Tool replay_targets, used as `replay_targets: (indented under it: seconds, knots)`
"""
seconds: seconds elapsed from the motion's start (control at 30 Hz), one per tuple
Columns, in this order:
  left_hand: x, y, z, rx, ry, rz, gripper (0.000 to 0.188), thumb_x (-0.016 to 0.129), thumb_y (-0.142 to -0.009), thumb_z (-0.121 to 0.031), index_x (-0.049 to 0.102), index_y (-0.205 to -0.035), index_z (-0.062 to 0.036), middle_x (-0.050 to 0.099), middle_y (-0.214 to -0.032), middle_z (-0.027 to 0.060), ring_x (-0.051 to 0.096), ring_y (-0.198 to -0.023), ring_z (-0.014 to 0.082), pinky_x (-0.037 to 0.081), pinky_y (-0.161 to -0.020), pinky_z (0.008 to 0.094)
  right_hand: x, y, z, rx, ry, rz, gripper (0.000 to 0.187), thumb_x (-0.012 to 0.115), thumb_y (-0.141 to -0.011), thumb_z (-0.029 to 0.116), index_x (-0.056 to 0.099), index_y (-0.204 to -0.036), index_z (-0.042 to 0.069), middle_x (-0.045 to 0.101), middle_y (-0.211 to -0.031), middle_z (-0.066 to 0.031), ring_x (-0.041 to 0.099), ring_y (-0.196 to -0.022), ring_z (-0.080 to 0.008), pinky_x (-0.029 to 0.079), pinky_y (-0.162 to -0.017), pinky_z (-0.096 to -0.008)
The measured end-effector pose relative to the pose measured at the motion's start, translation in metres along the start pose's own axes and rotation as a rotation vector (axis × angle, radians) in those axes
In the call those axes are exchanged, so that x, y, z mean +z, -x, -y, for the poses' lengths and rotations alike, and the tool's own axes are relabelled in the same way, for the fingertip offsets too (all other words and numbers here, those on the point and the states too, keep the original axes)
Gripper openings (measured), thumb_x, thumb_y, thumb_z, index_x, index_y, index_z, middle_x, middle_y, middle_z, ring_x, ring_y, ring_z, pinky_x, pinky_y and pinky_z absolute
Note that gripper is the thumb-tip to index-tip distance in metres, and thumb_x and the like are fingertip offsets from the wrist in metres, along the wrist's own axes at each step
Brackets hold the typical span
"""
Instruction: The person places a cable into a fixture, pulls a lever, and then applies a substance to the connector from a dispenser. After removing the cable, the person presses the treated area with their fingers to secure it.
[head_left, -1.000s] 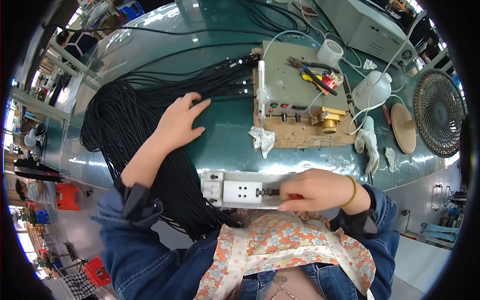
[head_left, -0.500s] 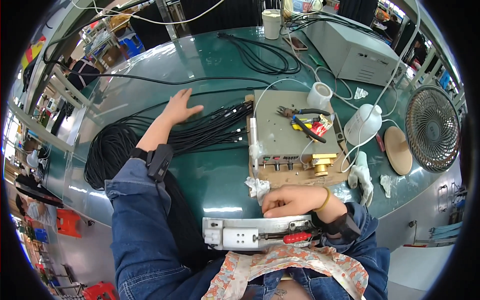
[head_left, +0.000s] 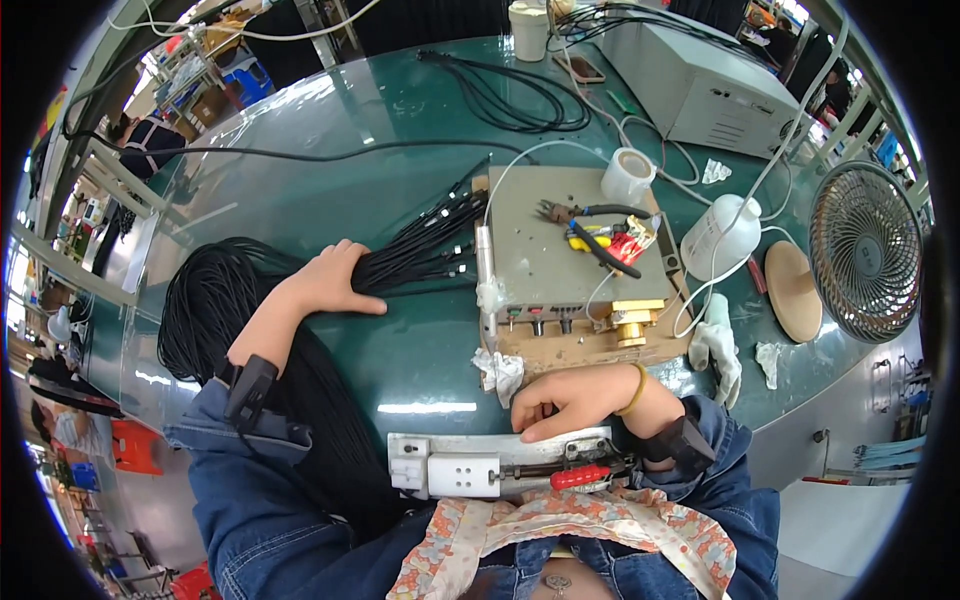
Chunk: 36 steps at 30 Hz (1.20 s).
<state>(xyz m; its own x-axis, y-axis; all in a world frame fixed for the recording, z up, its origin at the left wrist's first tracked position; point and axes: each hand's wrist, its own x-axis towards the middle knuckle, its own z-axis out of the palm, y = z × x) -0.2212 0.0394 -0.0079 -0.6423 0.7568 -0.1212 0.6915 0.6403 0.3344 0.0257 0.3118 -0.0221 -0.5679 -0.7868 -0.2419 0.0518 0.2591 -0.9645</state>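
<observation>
Currently, left hand (head_left: pixel 330 278) is wide, thumb well off the fingers, over the black cables (head_left: pixel 215 310) heaped on the left of the tabletop (head_left: pixel 330 195). Fingertip contact: can't tell. Right hand (head_left: pixel 572 396) half-curled by the far edge of the clamp fixture (head_left: pixel 466 474); its underside is hidden, so can't tell if it holds anything. Risks, my read: one strand pulled could snag the overlapping others; cable ends dragged sideways could bump the pen-shaped tool (head_left: pixel 487 285); red handle (head_left: pixel 580 477) moving could pinch nearby fingers.
</observation>
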Motion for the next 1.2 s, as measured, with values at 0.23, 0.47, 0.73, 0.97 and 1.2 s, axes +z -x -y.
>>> replay_targets:
  seconds: [0.23, 0.47, 0.73, 0.97, 1.2]
  knots:
    - [0.006, 0.019, 0.003, 0.026, -0.148, -0.125, 0.034, 0.063, -0.081, -0.027, 0.057, -0.099, 0.0005, 0.059, -0.092, 0.0202, 0.056, -0.088, 0.0388, 0.046, -0.077, 0.0419, 0.0, -0.004, -0.002, 0.006, 0.016, -0.006, 0.028, 0.059, -0.089, 0.026, 0.059, -0.103, 0.001, 0.061, -0.084, -0.0038, 0.055, -0.077, -0.0106, 0.045, -0.069, -0.026]
    - [-0.007, 0.0, 0.001, -0.088, -0.154, -0.158, 0.023, 0.057, -0.085, -0.02, 0.059, -0.094, 0.0011, 0.06, -0.089, 0.0226, 0.055, -0.085, 0.0419, 0.044, -0.076, 0.0439, 0.003, -0.004, -0.002, -0.017, -0.055, -0.07, 0.028, 0.059, -0.089, 0.028, 0.059, -0.098, 0.001, 0.057, -0.076, 0.0021, 0.049, -0.071, -0.0058, 0.042, -0.063, -0.0242]
    - [-0.04, 0.047, -0.013, -0.133, -0.01, -0.845, 0.015, 0.056, -0.085, -0.014, 0.06, -0.089, -0.0005, 0.059, -0.075, 0.0192, 0.058, -0.073, 0.0378, 0.046, -0.066, 0.0412, 0.002, -0.004, -0.001, -0.027, -0.098, -0.061, 0.025, 0.059, -0.09, 0.02, 0.058, -0.106, 0.001, 0.062, -0.084, -0.0018, 0.054, -0.077, -0.0073, 0.045, -0.069, -0.0239]
    - [-0.017, 0.085, -0.125, 0.294, 0.017, -0.625, 0.029, 0.065, -0.065, 0.002, 0.059, -0.092, -0.0048, 0.059, -0.076, 0.0116, 0.06, -0.067, 0.0272, 0.048, -0.06, 0.0351, 0.006, -0.003, -0.001, -0.124, -0.247, -0.217, 0.018, 0.056, -0.091, 0.014, 0.06, -0.101, -0.001, 0.062, -0.083, -0.0021, 0.055, -0.076, -0.0067, 0.044, -0.067, -0.0217]
    - [0.05, 0.088, -0.139, 0.545, -0.048, -0.3, 0.037, 0.067, -0.061, -0.008, 0.06, -0.097, -0.0019, 0.056, -0.073, 0.007, 0.058, -0.062, 0.0243, 0.046, -0.053, 0.0322, 0.002, -0.003, 0.025, -0.011, -0.38, -0.354, 0.015, 0.056, -0.09, 0.012, 0.061, -0.091, -0.002, 0.062, -0.076, -0.0033, 0.056, -0.068, -0.0067, 0.044, -0.058, -0.0202]
